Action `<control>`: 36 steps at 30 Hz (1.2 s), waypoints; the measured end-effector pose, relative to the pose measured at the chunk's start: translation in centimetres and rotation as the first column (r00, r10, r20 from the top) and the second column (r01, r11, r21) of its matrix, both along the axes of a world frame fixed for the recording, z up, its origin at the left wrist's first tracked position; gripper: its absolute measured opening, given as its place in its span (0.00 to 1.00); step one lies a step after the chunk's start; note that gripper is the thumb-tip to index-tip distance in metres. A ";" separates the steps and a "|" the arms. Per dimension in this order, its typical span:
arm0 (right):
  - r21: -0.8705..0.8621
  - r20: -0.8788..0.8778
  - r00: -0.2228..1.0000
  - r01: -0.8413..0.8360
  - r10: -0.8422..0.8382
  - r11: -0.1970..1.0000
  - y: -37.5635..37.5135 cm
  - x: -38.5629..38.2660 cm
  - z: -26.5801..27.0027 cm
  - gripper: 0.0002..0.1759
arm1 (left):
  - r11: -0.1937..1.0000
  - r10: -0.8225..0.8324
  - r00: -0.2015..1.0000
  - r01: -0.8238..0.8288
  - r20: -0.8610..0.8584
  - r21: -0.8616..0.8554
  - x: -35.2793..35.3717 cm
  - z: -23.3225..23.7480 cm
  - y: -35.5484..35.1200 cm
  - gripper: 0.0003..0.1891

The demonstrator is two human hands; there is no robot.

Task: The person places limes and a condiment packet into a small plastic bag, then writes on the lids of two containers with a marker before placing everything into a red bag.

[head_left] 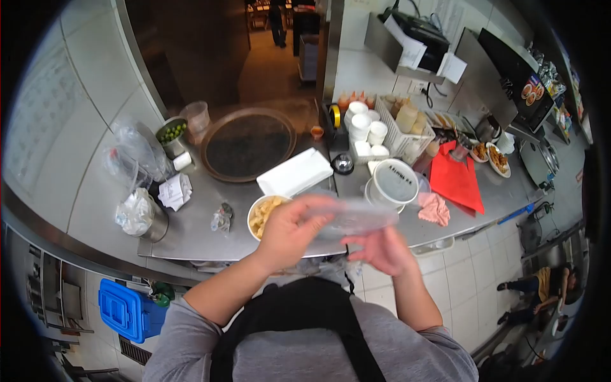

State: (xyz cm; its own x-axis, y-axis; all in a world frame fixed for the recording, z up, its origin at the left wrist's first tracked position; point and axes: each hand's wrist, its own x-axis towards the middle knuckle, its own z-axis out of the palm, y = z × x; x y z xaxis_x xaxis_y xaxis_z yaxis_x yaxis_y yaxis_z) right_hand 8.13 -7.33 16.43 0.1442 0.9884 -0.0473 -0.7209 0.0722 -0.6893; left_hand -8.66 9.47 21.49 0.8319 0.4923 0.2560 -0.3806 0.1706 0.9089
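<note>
A round tray (248, 146), white dish (296, 173) and lidded tub (394, 183) crowd the desk (191, 234) beyond a blurred, clear plastic piece (364, 218), pinched in the grip of the left hand (291, 227), which partly hides a food bowl (250, 224), while I cannot tell whether the right hand (382, 249) holds it too.

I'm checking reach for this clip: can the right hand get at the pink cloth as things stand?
Probably yes: the pink cloth lies close to the right hand, with nothing visible standing between them.
</note>
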 end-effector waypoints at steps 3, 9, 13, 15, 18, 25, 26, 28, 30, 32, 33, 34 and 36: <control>-0.410 -0.332 0.938 -0.044 -0.104 0.911 2.1 -3.5 -2.3 0.36 | 0.519 -0.180 0.980 0.020 0.086 0.855 -2.9 -3.3 3.8 0.18; -0.284 0.177 0.951 0.298 -0.255 0.911 5.1 -5.3 -8.0 0.23 | 0.474 -0.225 0.960 0.258 -0.168 0.842 -8.0 -10.1 8.1 0.20; -0.297 0.302 0.789 0.611 -0.534 0.734 9.6 -7.7 -11.1 0.18 | 0.779 0.224 0.971 -0.124 -0.087 0.615 -8.9 -15.5 13.7 0.17; -0.213 0.473 0.716 0.658 -0.514 0.722 12.1 -9.0 -12.5 0.16 | 0.840 0.348 0.929 -0.247 -0.129 0.483 -8.3 -15.8 15.9 0.20; -0.085 0.730 0.537 0.687 -0.424 0.722 16.2 -11.1 -11.2 0.13 | 0.941 0.240 0.922 -0.298 -0.304 -0.161 -7.1 -17.0 17.1 0.24; 0.059 0.969 0.127 0.717 -0.213 0.694 20.6 -8.3 -11.1 0.12 | 0.849 0.255 0.908 -0.374 -0.332 -0.373 -5.3 -17.2 14.6 0.23; 0.055 0.969 0.131 0.710 -0.208 0.702 20.8 -8.1 -11.1 0.12 | 0.856 0.262 0.904 -0.379 -0.338 -0.351 -5.3 -17.3 14.4 0.23; 0.005 0.998 0.045 0.695 -0.050 0.719 21.0 -7.7 -10.6 0.11 | 0.838 0.291 0.902 -0.402 -0.320 -0.370 -4.9 -18.0 14.9 0.21; 0.002 0.979 0.151 0.669 -0.139 0.743 20.7 -6.2 -12.9 0.11 | 0.819 0.321 0.899 -0.422 -0.299 -0.389 -4.3 -18.3 16.0 0.20; -0.002 0.941 0.261 0.643 -0.217 0.766 19.8 -5.1 -13.7 0.11 | 0.897 0.231 0.878 -0.359 -0.420 -0.256 -3.9 -18.0 17.8 0.18; -0.045 0.840 0.426 0.671 -0.336 0.740 19.0 -4.8 -13.5 0.12 | 0.892 0.241 0.874 -0.370 -0.422 -0.258 -3.9 -17.7 18.6 0.18; -0.098 0.696 0.564 0.687 -0.444 0.720 18.4 -4.5 -13.4 0.13 | 0.967 0.253 0.845 -0.241 -0.471 0.087 -3.9 -17.2 19.2 0.17; -0.110 0.632 0.634 0.644 -0.446 0.757 17.4 -3.7 -13.2 0.13 | 0.869 0.307 0.764 0.019 -0.568 0.495 -3.9 -15.7 19.7 0.17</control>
State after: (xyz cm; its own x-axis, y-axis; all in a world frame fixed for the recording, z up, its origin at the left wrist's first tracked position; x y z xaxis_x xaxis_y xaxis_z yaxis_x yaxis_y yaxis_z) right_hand 4.45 10.02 3.19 0.7477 0.6618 -0.0542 -0.1145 0.0481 -0.9923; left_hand -12.58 29.14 5.74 0.8099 0.5834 -0.0603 0.2989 -0.3221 0.8983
